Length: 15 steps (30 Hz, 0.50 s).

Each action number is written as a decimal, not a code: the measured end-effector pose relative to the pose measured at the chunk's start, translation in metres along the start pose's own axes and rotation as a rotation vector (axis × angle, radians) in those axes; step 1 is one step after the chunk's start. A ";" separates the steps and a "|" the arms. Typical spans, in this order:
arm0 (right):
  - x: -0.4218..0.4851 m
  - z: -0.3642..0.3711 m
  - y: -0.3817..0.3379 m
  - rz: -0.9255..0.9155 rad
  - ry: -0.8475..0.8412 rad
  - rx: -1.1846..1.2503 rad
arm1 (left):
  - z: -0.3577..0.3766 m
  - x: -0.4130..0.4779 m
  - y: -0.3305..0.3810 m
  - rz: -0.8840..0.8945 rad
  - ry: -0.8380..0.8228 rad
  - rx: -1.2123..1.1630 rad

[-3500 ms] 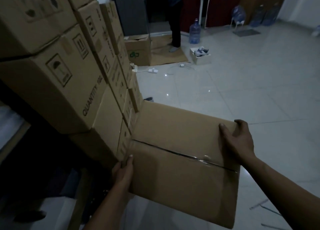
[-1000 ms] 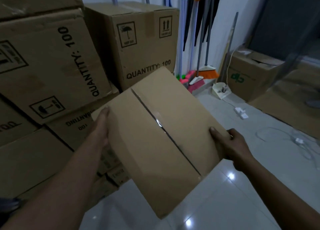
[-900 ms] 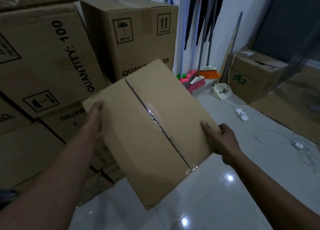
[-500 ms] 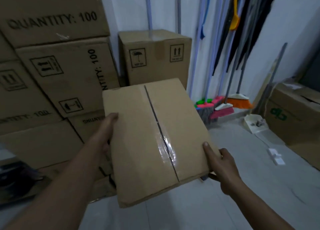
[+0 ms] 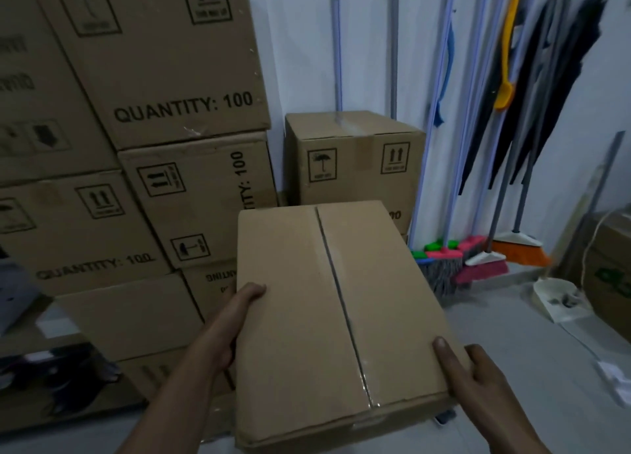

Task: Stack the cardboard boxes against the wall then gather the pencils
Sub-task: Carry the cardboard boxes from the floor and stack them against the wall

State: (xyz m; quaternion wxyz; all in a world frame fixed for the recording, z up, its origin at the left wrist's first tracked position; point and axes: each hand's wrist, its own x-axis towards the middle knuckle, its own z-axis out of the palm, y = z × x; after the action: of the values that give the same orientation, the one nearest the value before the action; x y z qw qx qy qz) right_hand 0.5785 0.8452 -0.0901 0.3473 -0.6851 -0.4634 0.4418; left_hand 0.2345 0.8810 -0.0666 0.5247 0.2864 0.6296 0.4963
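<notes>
Two hands: both grasp one cardboard box (image 5: 300,317), which hangs between them above the floor (image 5: 532,358).
Left hand (image 5: 240,312): on the box's left edge, with the thumb laid over the top face; the other fingers are hidden down the side.
Right hand (image 5: 478,378): at the near right corner, thumb pressed flat on top, fingers wrapped round the right side.
Carried box: plain brown, with a taped seam running away from the hands along the middle of its top.
Stacked boxes (image 5: 164,78): beyond and left of the left hand, in several tiers. They are printed "QUANTITY: 100" with umbrella and arrow marks, and some lie sideways or upside down.
Single box (image 5: 355,156): straight ahead, past the far edge of the carried box and close to the white wall (image 5: 297,43). It stands upright, its lower part hidden behind the carried box.
Brooms (image 5: 478,265): ahead and right of the right hand, heads on the floor and handles up against the wall.
Yellow brush (image 5: 507,60): hanging high above the right hand.
Dustpan (image 5: 556,300): on the floor, out past the right hand.
Green-printed box (image 5: 611,272): at the far right, cut off by the frame edge.
</notes>
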 end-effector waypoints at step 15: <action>-0.047 -0.052 -0.005 -0.228 -0.046 0.291 | 0.017 -0.097 -0.009 0.058 0.119 -0.073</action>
State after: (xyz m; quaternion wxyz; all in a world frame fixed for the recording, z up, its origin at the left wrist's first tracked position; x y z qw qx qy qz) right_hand 0.6164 0.7991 -0.0532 0.4801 -0.5602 -0.4771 0.4776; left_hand 0.2803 0.7977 -0.0374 0.4819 0.2551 0.6328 0.5499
